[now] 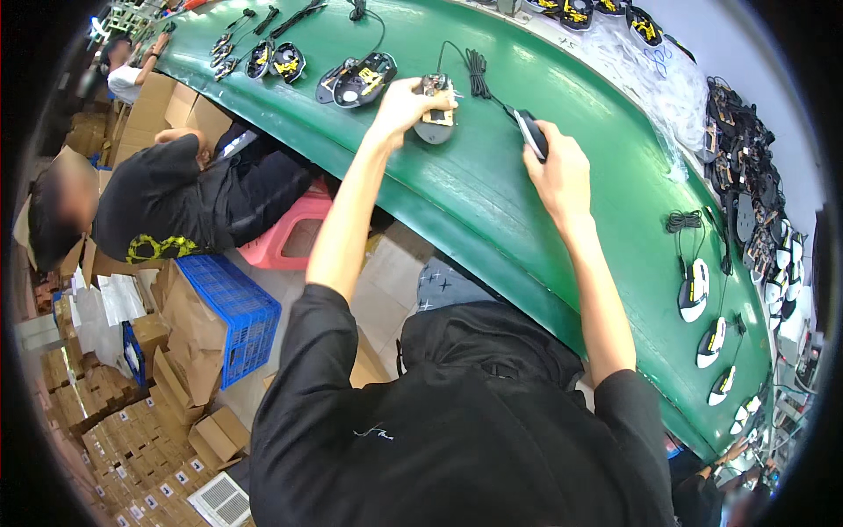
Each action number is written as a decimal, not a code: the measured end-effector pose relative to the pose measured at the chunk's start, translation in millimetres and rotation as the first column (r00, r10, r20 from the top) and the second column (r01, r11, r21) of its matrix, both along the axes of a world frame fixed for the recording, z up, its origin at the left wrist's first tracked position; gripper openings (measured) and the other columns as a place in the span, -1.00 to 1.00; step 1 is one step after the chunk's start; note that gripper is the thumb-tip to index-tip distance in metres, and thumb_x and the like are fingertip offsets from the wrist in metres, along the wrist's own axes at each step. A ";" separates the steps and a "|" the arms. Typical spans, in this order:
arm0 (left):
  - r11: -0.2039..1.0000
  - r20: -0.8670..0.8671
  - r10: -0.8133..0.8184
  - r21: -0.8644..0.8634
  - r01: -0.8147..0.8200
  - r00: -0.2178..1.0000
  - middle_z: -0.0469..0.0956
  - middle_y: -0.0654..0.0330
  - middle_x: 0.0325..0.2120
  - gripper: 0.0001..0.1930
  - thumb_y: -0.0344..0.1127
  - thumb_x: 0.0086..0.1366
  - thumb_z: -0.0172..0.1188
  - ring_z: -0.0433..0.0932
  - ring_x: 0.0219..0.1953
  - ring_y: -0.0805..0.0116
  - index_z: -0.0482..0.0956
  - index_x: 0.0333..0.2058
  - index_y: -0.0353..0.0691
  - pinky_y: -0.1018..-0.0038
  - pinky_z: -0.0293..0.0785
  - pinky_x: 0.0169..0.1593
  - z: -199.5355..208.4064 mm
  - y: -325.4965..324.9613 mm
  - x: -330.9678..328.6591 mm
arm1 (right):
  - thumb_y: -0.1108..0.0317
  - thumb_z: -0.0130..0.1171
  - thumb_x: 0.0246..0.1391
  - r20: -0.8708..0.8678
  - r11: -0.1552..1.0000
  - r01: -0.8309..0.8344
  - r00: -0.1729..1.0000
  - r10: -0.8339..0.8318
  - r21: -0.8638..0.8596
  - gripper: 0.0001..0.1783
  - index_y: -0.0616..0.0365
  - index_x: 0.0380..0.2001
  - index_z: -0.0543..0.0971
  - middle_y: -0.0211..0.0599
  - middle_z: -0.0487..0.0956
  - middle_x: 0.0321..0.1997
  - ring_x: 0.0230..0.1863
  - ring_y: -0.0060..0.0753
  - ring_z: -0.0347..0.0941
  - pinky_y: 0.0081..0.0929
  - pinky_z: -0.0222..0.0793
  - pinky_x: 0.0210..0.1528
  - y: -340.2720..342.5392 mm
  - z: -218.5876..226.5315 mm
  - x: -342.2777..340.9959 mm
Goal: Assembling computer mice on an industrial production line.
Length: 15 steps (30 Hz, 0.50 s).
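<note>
My left hand [402, 110] grips an opened computer mouse [434, 130] above the green belt, its circuit board uncovered on a dark base. A black cable runs from the far end of that mouse to a tied coil [477, 74]. To the right, my right hand [562, 167] is closed round a smooth, curved mouse shell [532, 133], dark with a pale edge. The coil's cable reaches close to this shell; whether they join is unclear. Just left of my left hand lies another opened mouse [362, 81] with yellow parts inside.
The green conveyor belt [492, 198] curves across in front of me. Farther left lie open mouse halves [274, 60]; white-and-black mice [694, 292] line the right. Dark mouse parts [736, 149] are heaped beyond the far edge. A co-worker [167, 198] sits at left near a blue crate [241, 312].
</note>
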<state>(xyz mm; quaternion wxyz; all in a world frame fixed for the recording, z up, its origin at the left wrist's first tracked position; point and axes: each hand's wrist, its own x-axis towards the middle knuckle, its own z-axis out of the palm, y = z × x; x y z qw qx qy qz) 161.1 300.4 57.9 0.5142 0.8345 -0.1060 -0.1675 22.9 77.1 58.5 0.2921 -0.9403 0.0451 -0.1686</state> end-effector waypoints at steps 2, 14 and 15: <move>0.757 -0.263 -0.052 -0.640 -0.134 0.963 0.57 0.04 -0.24 -0.64 -0.45 0.09 0.31 0.60 -0.19 0.23 0.48 -0.13 -0.38 0.28 0.59 -0.10 0.0 -12.6 -36.8 | 0.33 0.29 -0.10 0.137 0.996 -0.035 0.989 0.047 -0.086 -0.52 0.10 -0.03 0.50 -0.07 0.59 -0.21 -0.16 -0.03 0.50 -0.16 0.42 -0.09 -3.5 -1.3 -9.2; 0.416 -0.344 -0.127 -0.870 -0.265 0.930 0.52 0.03 -0.13 -0.51 -0.44 0.21 0.16 0.59 -0.17 0.28 0.32 0.12 -0.35 0.26 0.65 -0.14 7.9 -32.3 -139.4 | 0.41 0.25 -0.02 0.263 0.833 -0.542 0.792 0.551 -0.115 -0.86 0.16 -0.36 0.55 -0.23 0.51 -0.42 -0.33 -0.17 0.45 -0.29 0.34 -0.24 6.4 37.2 -16.2; 0.450 -0.350 -0.082 -0.848 -0.279 0.933 0.53 0.05 -0.17 -0.55 -0.40 0.23 0.16 0.58 -0.18 0.32 0.36 0.10 -0.35 0.30 0.63 -0.13 7.3 -35.1 -140.0 | 0.43 0.22 -0.01 0.200 0.821 -0.542 0.797 0.570 -0.180 -0.88 0.19 -0.38 0.52 -0.21 0.48 -0.43 -0.32 -0.15 0.43 -0.29 0.34 -0.23 6.1 37.8 -19.1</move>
